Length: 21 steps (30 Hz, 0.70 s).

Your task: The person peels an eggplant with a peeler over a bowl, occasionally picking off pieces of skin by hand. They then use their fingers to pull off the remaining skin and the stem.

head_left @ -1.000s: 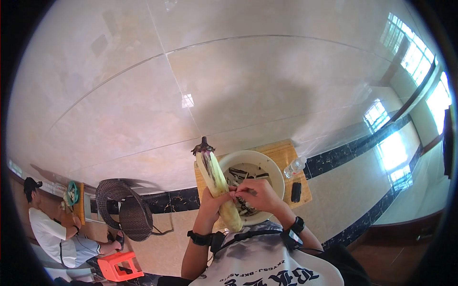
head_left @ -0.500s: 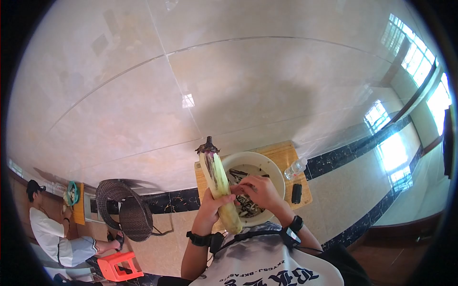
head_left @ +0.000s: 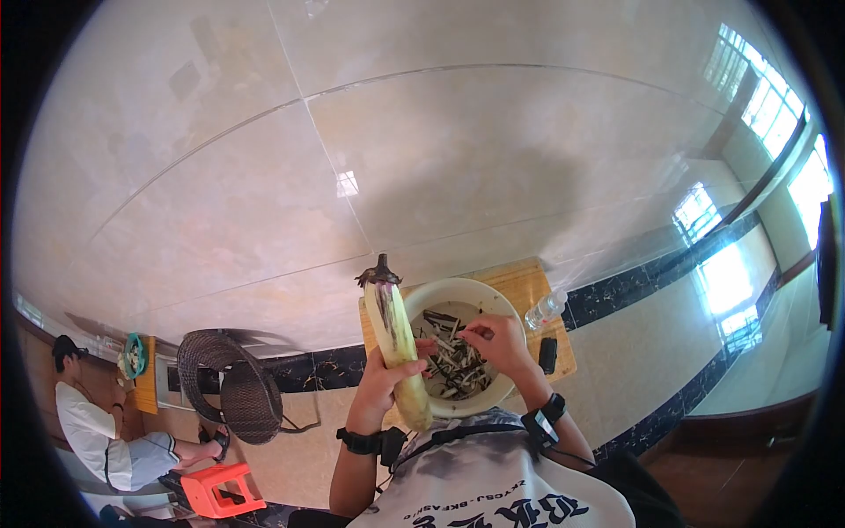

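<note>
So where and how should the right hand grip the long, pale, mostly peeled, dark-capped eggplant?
Likely around the upper body of the eggplant, just below its cap, from the right: the left hand holds the lower half, and the long, slim shape leaves a graspable stretch exposed above it.

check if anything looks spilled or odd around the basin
Nothing clearly stands out. The peelings lie inside the basin, with no visible spill on the wooden table. The clear bottle appears to lean, though the curved wide-angle view could explain that.
</note>
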### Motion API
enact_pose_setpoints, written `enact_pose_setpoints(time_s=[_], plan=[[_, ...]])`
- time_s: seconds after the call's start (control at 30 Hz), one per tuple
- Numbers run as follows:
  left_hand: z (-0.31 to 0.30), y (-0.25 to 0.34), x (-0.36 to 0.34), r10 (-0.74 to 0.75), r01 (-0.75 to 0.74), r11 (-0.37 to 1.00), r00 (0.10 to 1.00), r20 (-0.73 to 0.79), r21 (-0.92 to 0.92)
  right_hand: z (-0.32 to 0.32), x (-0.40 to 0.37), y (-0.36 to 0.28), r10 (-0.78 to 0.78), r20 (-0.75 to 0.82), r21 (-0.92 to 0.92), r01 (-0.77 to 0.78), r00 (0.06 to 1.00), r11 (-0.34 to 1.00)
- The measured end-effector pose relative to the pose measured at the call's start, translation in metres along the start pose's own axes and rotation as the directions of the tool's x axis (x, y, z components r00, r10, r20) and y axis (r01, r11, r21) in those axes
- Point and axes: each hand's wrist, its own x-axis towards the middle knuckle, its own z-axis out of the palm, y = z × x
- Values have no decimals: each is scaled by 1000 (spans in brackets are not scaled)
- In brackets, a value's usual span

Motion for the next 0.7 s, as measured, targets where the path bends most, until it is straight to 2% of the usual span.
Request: enact_pose_setpoints(time_s=[0.1,0.2,0.3,0.4,0.5,0.6,0.7], plan=[[-15,-11,1,-33,34,996,999,-7,81,1,4,2,-171,-59,-85,166,983,982],[-16,-16,1,-32,34,993,999,-17,117,-1,2,0,-38,-9,-5,38,999,999],[-6,-13,-2,-22,31,990,998,-59,139,6,5,20,-165,-105,28,169,981,985],[-8,-16,-2,-30,39,988,998,-61,152,4,6,26,-82,-53,71,86,995,994],[-10,-18,-3,-104,110,989,992,-65,102,2,6,21,128,12,224,-127,992,966],[-9,-20,-3,-76,78,997,994,-77,25,1,8,15,130,-17,280,-120,991,952],[-9,-24,0,-31,40,988,997,-67,148,-5,12,2,154,-82,485,-95,985,869]])
